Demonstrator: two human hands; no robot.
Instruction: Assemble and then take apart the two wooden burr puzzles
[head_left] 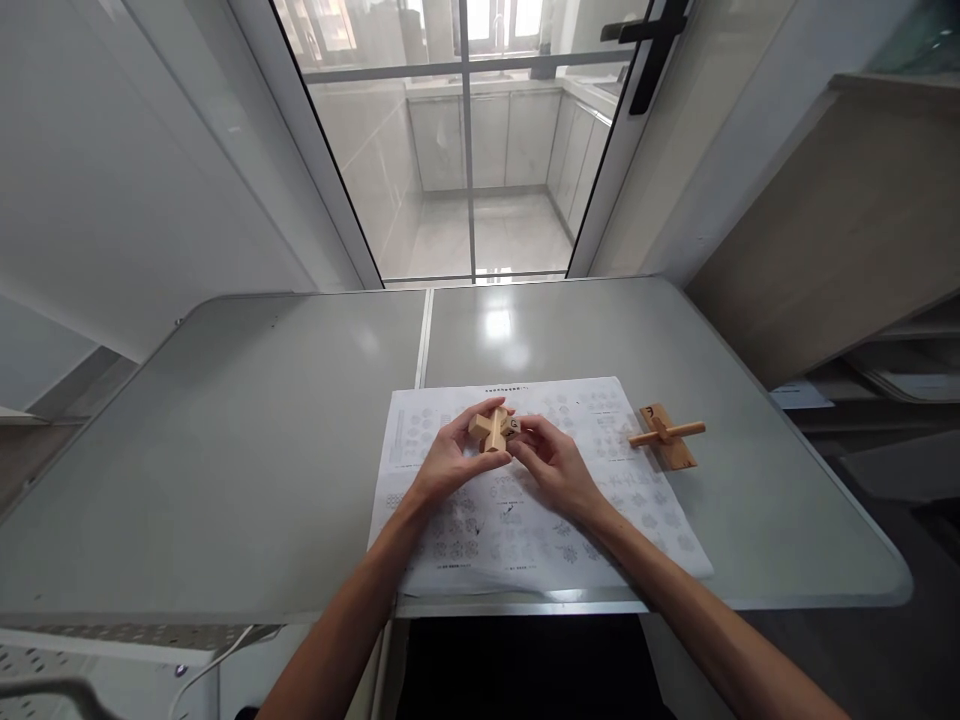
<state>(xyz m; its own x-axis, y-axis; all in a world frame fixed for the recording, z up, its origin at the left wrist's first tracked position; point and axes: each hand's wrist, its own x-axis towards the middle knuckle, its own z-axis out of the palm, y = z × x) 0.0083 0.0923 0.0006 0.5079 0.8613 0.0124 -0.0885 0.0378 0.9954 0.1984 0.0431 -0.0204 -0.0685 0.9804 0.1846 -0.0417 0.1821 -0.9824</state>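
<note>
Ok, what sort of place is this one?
Probably a room in a home, though that's a guess: a grey-topped table stands before a glazed door, through which low pale cabinets show.

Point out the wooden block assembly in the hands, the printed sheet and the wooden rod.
Wooden block assembly [495, 432]: head view, on its central bar.
Printed sheet [517, 540]: head view, lower middle.
Wooden rod [679, 431]: head view, right half.

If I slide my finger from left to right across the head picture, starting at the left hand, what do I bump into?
Left hand → wooden puzzle → right hand → flat wooden piece with a stick.
</note>
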